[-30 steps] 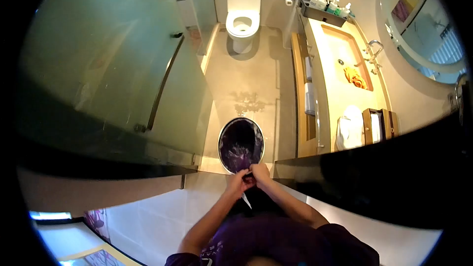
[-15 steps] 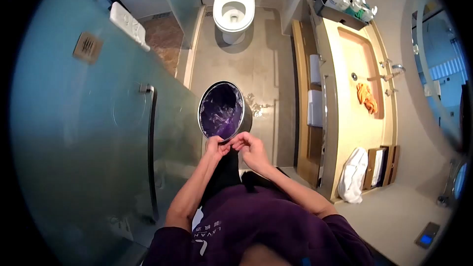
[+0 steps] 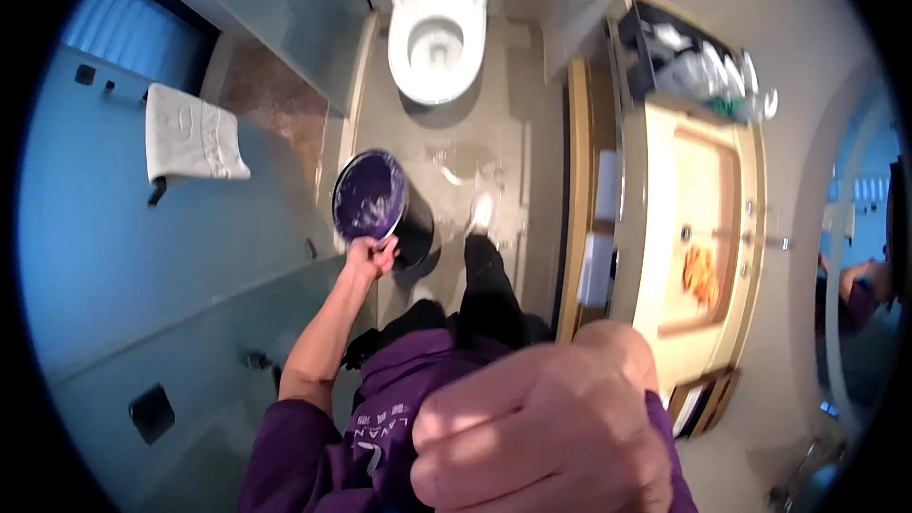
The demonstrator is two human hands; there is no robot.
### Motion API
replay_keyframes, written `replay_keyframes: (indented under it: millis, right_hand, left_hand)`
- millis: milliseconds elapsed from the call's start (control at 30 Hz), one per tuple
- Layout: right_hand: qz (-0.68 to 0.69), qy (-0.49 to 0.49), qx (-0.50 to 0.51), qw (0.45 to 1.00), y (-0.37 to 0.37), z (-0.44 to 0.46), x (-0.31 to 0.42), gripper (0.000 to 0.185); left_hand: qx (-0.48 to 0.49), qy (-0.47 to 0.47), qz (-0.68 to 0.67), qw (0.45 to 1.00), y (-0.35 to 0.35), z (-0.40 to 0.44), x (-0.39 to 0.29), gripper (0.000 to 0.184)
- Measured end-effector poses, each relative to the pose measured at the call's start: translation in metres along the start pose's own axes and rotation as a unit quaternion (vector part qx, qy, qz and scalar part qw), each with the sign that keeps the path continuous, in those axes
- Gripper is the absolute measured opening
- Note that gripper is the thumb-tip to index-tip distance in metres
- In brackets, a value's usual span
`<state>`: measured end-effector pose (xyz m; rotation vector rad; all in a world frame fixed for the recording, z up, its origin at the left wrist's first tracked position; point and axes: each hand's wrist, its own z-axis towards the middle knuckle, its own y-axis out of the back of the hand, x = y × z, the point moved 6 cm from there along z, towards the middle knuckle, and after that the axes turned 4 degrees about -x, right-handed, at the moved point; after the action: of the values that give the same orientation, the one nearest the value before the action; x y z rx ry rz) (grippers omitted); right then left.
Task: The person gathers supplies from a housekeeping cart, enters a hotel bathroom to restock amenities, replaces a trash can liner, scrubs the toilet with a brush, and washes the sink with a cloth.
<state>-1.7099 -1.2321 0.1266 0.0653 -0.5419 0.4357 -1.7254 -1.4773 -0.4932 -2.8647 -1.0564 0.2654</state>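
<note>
The left hand [image 3: 373, 255] grips the near rim of a round black bin with a glossy purple liner [image 3: 371, 195], fingers closed on the edge; the bin tilts at about eleven o'clock from the person's body, above the grey floor [image 3: 461, 138]. The right hand [image 3: 541, 427], raised close to the camera at six o'clock, has its fingers curled narrow; whether they hold anything, I cannot tell. At twelve o'clock stands a white toilet [image 3: 437, 47]; at three o'clock, a crumpled orange cloth [image 3: 700, 275] lies in the rectangular beige basin [image 3: 703, 176].
</note>
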Motion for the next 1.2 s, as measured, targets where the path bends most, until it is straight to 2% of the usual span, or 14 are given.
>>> replay_keyframes:
  millis: [100,133,200,300,333,400,533,667,733,800,933,1067,1167,1200]
  right_hand:
    - [-0.029,0.052,-0.211,0.976,0.062,0.021,-0.033,0.021]
    - [0.025,0.046,-0.066,0.996,0.083,0.037,-0.047,0.014]
    - [0.079,0.031,0.088,0.992,0.093,0.053,-0.08,0.009]
    - [0.002,-0.198,0.096,0.976,0.122,0.036,-0.162,0.004]
    - [-0.024,-0.273,0.098,0.957,0.131,0.023,-0.193,0.003]
    - [-0.163,-0.338,0.027,0.927,0.169,-0.014,-0.261,0.009]
    - [-0.228,-0.553,-0.029,0.801,0.221,-0.13,-0.344,0.02]
    - [-0.351,-0.687,0.027,0.636,0.266,-0.261,-0.367,0.012]
    - [-0.415,-0.668,0.013,0.618,0.279,-0.335,-0.348,0.007]
    - [-0.41,-0.823,0.003,0.393,0.281,-0.409,-0.308,0.011]
    - [-0.331,-0.923,0.06,0.186,0.252,-0.508,-0.239,0.02]
    - [-0.316,-0.938,0.031,0.137,0.251,-0.492,-0.29,0.02]
    - [-0.311,-0.942,0.013,0.121,0.248,-0.484,-0.317,0.02]
    - [-0.309,-0.944,0.009,0.116,0.246,-0.481,-0.324,0.02]
  left_hand:
    - [-0.017,0.031,0.028,0.999,-0.03,-0.015,-0.035,0.04]
    - [-0.031,0.012,0.035,0.999,-0.049,-0.016,-0.05,0.04]
    - [0.006,0.047,0.017,0.999,-0.068,-0.005,-0.08,0.041]
    - [-0.03,-0.001,-0.036,0.999,-0.094,0.004,-0.119,0.039]
    - [0.058,0.031,-0.017,0.998,-0.092,0.027,-0.136,0.039]
    - [0.022,0.011,-0.057,0.998,-0.116,0.039,-0.158,0.039]
    - [-0.005,0.016,-0.044,0.999,-0.169,0.057,-0.223,0.039]
    - [0.039,0.0,-0.066,0.997,-0.21,0.141,-0.293,0.03]
    - [0.021,-0.035,-0.047,0.998,-0.244,0.167,-0.331,0.027]
    - [0.007,-0.022,-0.027,0.999,-0.278,0.199,-0.366,0.023]
    - [-0.023,-0.085,-0.022,0.996,-0.336,0.28,-0.426,0.015]
    - [-0.003,-0.075,0.008,0.997,-0.391,0.364,-0.467,0.013]
    - [0.044,-0.045,0.0,0.998,-0.445,0.416,-0.487,0.043]
    - [0.048,-0.064,-0.013,0.997,-0.465,0.427,-0.494,0.037]
